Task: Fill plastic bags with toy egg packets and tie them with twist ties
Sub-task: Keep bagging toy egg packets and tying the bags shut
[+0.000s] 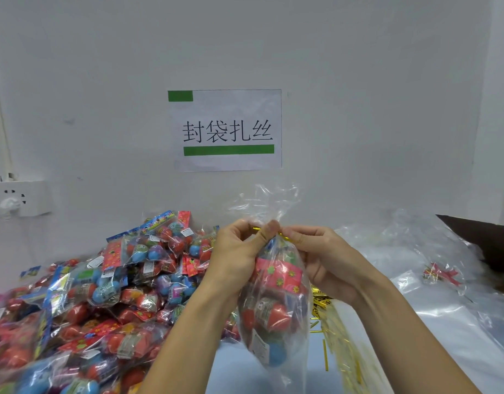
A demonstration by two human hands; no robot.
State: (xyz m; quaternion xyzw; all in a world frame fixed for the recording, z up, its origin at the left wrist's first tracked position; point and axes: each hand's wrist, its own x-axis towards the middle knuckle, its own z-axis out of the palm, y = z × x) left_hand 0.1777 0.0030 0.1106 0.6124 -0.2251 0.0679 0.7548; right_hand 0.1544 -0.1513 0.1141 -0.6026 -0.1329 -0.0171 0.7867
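Observation:
A clear plastic bag filled with toy egg packets hangs in front of me, its neck gathered and its loose top flaring upward. A gold twist tie sits across the neck. My left hand pinches the neck and the tie's left end between thumb and fingers. My right hand pinches the tie's right end at the neck. A big heap of toy egg packets, red and blue eggs in printed wrappers, covers the table's left side.
Loose gold twist ties lie scattered on the table under my right forearm. Empty clear bags are piled at the right. A paper sign hangs on the wall ahead; a wall socket is at the left.

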